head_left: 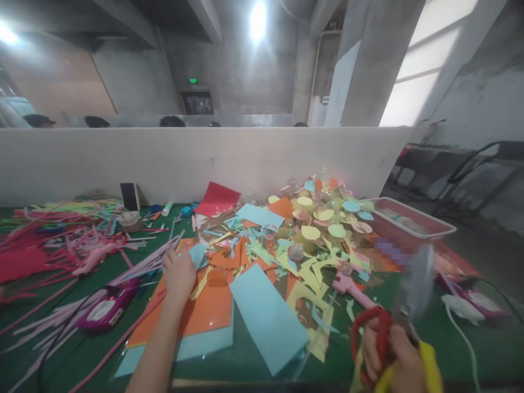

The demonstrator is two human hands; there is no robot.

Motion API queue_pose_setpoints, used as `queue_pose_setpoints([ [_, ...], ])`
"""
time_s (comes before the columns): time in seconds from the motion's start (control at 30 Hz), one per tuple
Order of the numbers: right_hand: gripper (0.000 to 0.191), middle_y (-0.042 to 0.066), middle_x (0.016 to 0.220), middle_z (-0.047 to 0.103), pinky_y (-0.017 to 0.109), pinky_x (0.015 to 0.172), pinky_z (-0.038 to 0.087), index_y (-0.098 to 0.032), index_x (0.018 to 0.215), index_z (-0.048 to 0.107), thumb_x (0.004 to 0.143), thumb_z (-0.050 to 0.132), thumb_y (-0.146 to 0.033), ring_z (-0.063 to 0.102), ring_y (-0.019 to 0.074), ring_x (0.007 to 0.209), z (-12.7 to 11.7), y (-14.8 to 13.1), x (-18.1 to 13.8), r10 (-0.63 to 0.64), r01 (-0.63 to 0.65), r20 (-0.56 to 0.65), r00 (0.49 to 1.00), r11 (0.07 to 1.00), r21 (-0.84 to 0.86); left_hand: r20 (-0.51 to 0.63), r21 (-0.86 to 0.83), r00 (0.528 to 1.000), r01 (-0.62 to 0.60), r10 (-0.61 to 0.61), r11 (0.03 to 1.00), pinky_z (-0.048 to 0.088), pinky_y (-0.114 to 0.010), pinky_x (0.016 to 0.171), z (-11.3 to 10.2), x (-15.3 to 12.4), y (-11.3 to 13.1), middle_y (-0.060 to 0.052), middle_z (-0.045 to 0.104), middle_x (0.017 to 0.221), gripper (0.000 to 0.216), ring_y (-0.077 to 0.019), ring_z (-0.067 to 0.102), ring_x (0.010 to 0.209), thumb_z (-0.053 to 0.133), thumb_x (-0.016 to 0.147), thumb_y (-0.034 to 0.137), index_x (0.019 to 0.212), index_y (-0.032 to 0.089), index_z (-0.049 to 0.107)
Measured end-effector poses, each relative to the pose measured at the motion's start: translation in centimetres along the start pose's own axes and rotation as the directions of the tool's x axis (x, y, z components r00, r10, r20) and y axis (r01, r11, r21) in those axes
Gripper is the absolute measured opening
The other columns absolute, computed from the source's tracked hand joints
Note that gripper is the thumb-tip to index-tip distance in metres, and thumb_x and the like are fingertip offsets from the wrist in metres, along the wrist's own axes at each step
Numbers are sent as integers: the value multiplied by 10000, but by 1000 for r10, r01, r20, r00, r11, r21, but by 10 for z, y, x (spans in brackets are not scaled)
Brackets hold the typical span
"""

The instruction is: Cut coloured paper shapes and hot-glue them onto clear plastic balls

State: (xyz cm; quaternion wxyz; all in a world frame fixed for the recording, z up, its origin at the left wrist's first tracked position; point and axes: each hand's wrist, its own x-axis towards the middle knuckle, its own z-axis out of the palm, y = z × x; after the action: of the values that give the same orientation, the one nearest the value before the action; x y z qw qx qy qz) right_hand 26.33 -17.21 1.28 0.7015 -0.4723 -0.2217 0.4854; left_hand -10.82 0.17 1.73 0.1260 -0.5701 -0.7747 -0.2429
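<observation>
My left hand [179, 271] is over the orange sheets [210, 310] left of the middle, its fingers curled at a small piece of light blue paper [198, 255]. Part of the grip is hidden behind the hand. At the lower right, my right hand [395, 357] is closed round the handles of a pair of scissors [382, 333], one handle red and the other yellow. Their blades point upward and are smeared by motion. Between the hands a light blue sheet [270, 319] lies slanted near the table's front edge.
Paper offcuts and pale discs [311, 233] are heaped behind the sheets. Paper strips [61, 218] and a purple device [108, 311] lie left. A pink tool [356, 292] is near the scissors. A plastic tray [409, 221] stands right, before a white partition [204, 158].
</observation>
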Motion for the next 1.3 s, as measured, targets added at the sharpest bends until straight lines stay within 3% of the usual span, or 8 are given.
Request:
queue_pose_setpoints([
  [0.13, 542, -91, 354, 362, 170, 267, 263, -225, 628, 434, 683, 678, -706, 307, 67, 266, 27, -3, 3, 68, -74, -72, 995, 993, -87, -125, -25, 992, -20, 17, 1000, 326, -565, 1035, -34, -19, 23, -280, 397, 1406, 456, -422, 332, 1325, 372, 903, 204, 1328, 70, 469],
  [0.2, 587, -100, 370, 357, 154, 269, 247, -225, 625, 407, 654, 687, -741, 289, 54, 276, 32, 0, 3, 75, -80, -51, 996, 992, -101, -168, -188, 983, -112, 80, 976, 316, -551, 1064, -52, -43, 41, -230, 511, 1300, 402, -379, 416, 1270, 364, 927, 286, 1250, 108, 524],
  [0.3, 654, -95, 393, 349, 149, 281, 260, -217, 577, 373, 638, 650, -807, 293, 45, 301, 33, 8, 3, 102, -98, 65, 993, 993, -64, 80, -599, 986, -69, 146, 797, 458, -455, 951, -73, -100, 80, -118, 633, 1096, 296, -293, 579, 1041, 437, 902, 417, 1063, 221, 589],
  [0.4, 695, -80, 386, 329, 158, 297, 277, -206, 528, 384, 674, 539, -867, 302, 49, 311, 31, 11, 0, 151, -153, 232, 961, 988, -12, 413, -775, 814, 80, 407, 626, 497, -394, 891, -83, -155, 121, -80, 633, 1142, 312, -242, 606, 951, 515, 878, 471, 1108, 281, 606],
  [0.5, 653, -87, 388, 335, 168, 323, 306, -195, 634, 503, 723, 520, -842, 294, 54, 316, 31, 8, -5, 116, -141, 329, 937, 989, 51, 496, -827, 699, 201, 515, 524, 469, -369, 936, -88, -182, 150, -78, 615, 1214, 348, -243, 580, 1054, 585, 847, 425, 1168, 292, 606],
  [0.67, 608, -71, 418, 379, 179, 334, 309, -201, 695, 526, 821, 447, -790, 309, 69, 339, 26, 8, -15, 127, -182, 429, 894, 979, 91, 554, -831, 593, 356, 584, 427, 464, -331, 922, -93, -187, 166, -65, 646, 1211, 405, -240, 578, 1104, 657, 803, 327, 1198, 252, 610],
  [0.93, 565, -85, 417, 384, 195, 419, 366, -192, 761, 570, 860, 464, -739, 329, 60, 351, 27, 5, -14, 1, -72, 422, 907, 986, 153, 563, -809, 590, 537, 579, 240, 467, -325, 943, -80, -196, 162, -70, 714, 1116, 317, -238, 626, 1062, 615, 849, 373, 1097, 193, 698],
  [1.3, 619, -74, 380, 387, 205, 379, 346, -208, 627, 481, 743, 530, -814, 333, 63, 331, 36, -5, -16, 64, -78, 318, 946, 996, 32, 592, -792, 596, 557, 542, 251, 496, -308, 855, -71, -203, 166, -95, 713, 1031, 387, -213, 632, 948, 673, 772, 349, 1108, 160, 697],
])
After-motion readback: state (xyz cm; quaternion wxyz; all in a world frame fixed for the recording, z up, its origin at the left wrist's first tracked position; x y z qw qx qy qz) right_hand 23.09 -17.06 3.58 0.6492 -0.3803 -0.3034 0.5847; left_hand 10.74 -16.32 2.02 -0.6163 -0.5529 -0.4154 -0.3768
